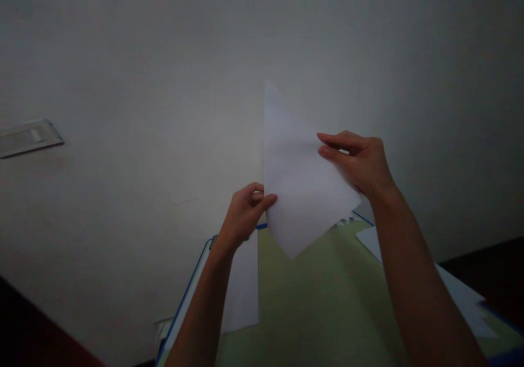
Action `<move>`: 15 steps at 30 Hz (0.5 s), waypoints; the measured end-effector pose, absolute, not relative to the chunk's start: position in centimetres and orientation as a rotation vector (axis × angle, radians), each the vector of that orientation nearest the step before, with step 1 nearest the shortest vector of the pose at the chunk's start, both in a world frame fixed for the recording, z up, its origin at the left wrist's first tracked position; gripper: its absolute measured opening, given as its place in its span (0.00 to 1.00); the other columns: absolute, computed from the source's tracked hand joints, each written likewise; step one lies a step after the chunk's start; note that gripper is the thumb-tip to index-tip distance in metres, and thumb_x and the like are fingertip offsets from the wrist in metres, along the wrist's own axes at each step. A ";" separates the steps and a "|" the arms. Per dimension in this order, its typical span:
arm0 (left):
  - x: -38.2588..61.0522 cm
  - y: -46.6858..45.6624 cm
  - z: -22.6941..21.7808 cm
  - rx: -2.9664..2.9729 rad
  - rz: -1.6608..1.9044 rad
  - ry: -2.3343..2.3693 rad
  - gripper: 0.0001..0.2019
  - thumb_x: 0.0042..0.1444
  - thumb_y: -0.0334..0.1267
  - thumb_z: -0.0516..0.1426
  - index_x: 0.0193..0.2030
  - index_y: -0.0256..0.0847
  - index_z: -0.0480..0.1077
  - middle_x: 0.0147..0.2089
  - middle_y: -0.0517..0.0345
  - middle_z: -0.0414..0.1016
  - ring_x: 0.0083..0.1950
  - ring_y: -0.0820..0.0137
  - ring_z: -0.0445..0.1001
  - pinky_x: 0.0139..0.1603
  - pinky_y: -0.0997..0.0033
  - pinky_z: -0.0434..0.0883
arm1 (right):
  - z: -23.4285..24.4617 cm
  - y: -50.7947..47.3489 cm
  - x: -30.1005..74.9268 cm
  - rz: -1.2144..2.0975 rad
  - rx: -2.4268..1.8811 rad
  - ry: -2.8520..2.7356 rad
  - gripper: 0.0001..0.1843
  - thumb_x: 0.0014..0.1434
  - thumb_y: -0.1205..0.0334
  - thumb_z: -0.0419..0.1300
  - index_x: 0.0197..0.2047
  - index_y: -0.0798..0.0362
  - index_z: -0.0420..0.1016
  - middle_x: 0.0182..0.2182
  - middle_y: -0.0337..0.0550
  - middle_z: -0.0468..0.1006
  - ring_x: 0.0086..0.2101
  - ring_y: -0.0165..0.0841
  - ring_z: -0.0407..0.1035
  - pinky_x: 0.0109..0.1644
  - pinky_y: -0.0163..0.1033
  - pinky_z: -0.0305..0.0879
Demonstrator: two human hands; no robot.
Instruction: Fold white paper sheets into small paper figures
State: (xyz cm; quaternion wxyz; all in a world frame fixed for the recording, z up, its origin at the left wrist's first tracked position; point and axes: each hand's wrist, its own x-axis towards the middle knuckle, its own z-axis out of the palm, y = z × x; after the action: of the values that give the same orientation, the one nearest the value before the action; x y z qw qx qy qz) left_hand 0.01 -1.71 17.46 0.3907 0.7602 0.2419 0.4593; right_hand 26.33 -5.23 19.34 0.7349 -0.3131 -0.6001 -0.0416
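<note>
A white sheet of paper, folded or bent to a point at the top, is held up in front of me above the table. My left hand is closed on its left edge, thumb on the near face and fingers behind. At the upper right edge, my right hand pinches the sheet between thumb and forefinger. The other right-hand fingers are mostly hidden. Below my left hand lies another white sheet, partly covered by my forearm.
The green tabletop has a blue edge and stands against a pale wall. More white papers lie on the right side, partly behind my right forearm. A rectangular plate is on the wall at left.
</note>
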 end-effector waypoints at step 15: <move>-1.3 -1.8 17.9 1.911 1.229 0.600 0.15 0.47 0.41 0.73 0.38 0.38 0.76 0.33 0.58 0.80 0.34 0.73 0.77 0.40 0.74 0.74 | 19.4 -5.3 26.5 -0.161 -0.717 -1.199 0.15 0.55 0.66 0.72 0.44 0.40 0.86 0.37 0.42 0.84 0.39 0.39 0.77 0.42 0.49 0.75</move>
State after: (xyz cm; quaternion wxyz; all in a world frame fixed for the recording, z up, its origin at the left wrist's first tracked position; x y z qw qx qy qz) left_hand -1.27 -1.82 17.90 0.3856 0.7504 0.2355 0.4824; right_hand 26.53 -5.35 19.40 0.7627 -0.3298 -0.5513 -0.0741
